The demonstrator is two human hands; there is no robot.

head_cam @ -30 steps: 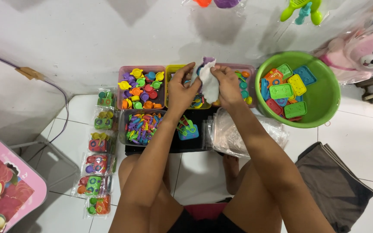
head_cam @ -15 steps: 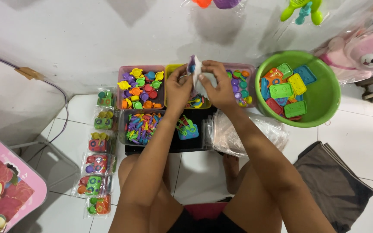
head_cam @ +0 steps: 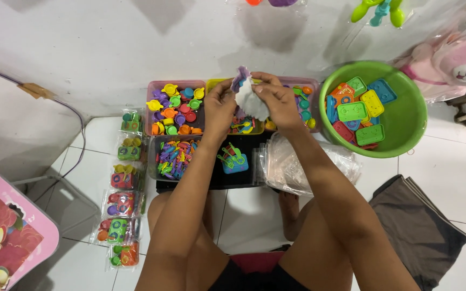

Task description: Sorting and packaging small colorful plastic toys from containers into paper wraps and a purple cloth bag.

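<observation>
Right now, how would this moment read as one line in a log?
left hand: pinching clear bag | right hand: gripping clear bag | below: toy trays | right: green basin

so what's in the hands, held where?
Both hands, left and right, hold a small clear plastic bag with a purple toy piece at its top, gripping its sides.

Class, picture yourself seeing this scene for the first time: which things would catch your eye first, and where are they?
At centre, the left hand and right hand pinch a small clear plastic bag above trays of bright plastic toy pieces. To the right sits a round green plastic basin holding flat coloured toy trays. Down the left runs a column of filled clear packets on the white tiled floor.
</observation>
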